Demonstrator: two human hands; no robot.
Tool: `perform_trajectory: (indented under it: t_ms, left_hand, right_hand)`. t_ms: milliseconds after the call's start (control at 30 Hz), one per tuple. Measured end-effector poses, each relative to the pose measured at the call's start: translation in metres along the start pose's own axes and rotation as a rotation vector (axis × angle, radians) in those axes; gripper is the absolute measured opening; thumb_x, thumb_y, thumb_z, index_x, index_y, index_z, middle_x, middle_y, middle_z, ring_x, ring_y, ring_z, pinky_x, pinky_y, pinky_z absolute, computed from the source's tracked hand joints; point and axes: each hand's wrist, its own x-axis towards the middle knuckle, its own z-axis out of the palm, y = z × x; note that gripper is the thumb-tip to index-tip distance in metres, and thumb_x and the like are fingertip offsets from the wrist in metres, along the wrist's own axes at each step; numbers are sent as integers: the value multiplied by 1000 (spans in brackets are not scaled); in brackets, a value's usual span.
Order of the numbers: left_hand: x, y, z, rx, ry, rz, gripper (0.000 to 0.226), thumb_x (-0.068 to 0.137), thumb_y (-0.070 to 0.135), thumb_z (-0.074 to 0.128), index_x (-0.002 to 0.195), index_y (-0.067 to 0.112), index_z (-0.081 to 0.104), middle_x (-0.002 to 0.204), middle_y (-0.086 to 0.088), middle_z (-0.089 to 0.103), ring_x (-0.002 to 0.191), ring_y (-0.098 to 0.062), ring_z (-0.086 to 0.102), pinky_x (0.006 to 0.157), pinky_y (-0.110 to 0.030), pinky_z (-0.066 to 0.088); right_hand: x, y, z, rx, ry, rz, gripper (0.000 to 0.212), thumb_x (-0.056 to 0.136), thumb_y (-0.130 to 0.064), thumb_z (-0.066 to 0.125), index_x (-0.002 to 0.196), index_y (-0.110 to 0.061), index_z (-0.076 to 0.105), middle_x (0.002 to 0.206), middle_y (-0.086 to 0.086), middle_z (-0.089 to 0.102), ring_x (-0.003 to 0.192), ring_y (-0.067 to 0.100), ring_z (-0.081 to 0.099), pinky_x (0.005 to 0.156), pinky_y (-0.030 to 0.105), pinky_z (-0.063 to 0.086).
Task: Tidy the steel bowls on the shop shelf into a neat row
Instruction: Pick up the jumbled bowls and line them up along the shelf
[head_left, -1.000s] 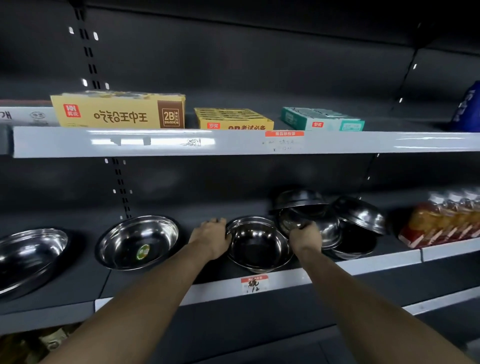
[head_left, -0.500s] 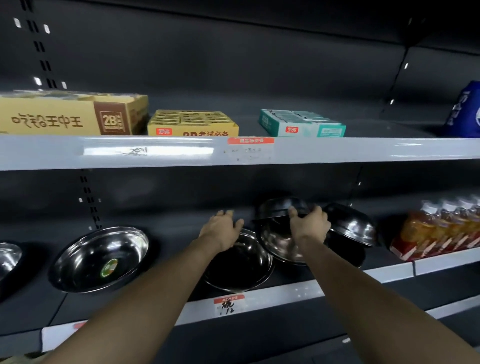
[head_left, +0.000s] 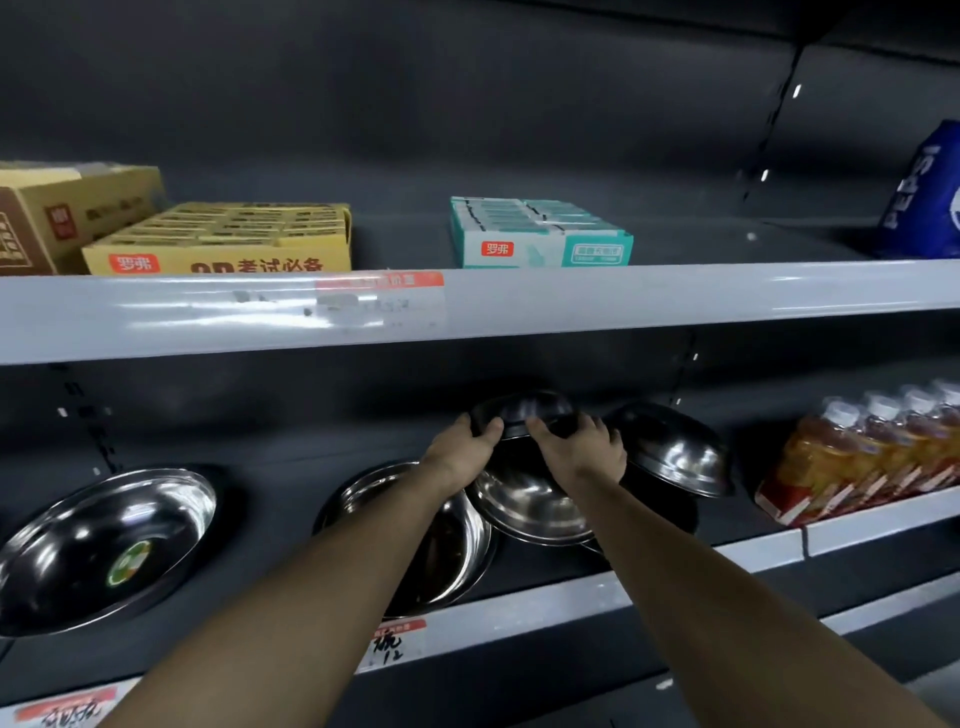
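Observation:
Several steel bowls stand on the dark lower shelf (head_left: 291, 447). A wide bowl with a sticker (head_left: 104, 545) lies at the left. A bowl (head_left: 452, 551) sits under my left forearm. Right of it, an upturned dark bowl (head_left: 524, 410) rests on top of an open bowl (head_left: 524, 506). My left hand (head_left: 460, 454) grips the upturned bowl's left rim and my right hand (head_left: 584, 449) grips its right rim. Another upturned bowl (head_left: 675, 449) leans behind my right hand.
Orange drink bottles (head_left: 872, 447) stand at the shelf's right end. The upper shelf (head_left: 623, 296) hangs close above the bowls and carries yellow boxes (head_left: 223, 244), a teal box (head_left: 540, 234) and a blue Pepsi pack (head_left: 924, 192). A price tag (head_left: 395, 642) sits on the shelf's front edge.
Both hands left the middle bowl and rose to the upturned bowl on the stack to the right. The view shifted right, so the far left bowl is out of frame.

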Motion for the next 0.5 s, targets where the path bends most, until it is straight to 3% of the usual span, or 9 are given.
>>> perform_trajectory:
  t_ms: [67,200,300,400,500]
  left_hand:
    - [-3,1,5,-54,19,0,82,87,69,44,153,24,28,152,-4,44,138,-25,44,102,-26,32]
    - [-10,1,1,-138,56,29,79,90,64,48,154,24,27,156,-2,38,142,-22,38,108,-26,29]
    - [-19,2,-6,-141,91,76,77,90,63,47,154,27,26,156,0,37,142,-22,38,108,-27,29]
    - [-30,2,-16,-123,199,164,61,93,57,47,146,27,42,147,-1,50,136,-23,46,108,-30,34]
    - [-43,0,-28,-183,309,225,49,96,49,49,137,24,52,138,-3,56,130,-22,50,108,-32,38]
  right_hand:
    - [-2,0,-1,-27,11,0,98,81,-80,45,154,-16,36,163,5,29,153,32,12,123,47,9]
    - [-6,-5,-4,6,43,-12,97,80,-81,45,150,-14,42,159,4,37,151,32,15,123,48,7]
    - [-18,-14,-4,108,139,-55,90,82,-74,52,144,-9,50,152,6,47,146,32,27,121,46,14]
    - [-35,-23,-2,198,232,-132,83,84,-68,59,138,-5,55,145,11,53,138,31,39,117,43,27]
    - [-53,-33,2,304,255,-200,86,85,-64,61,143,-3,49,149,12,48,140,28,37,118,42,29]
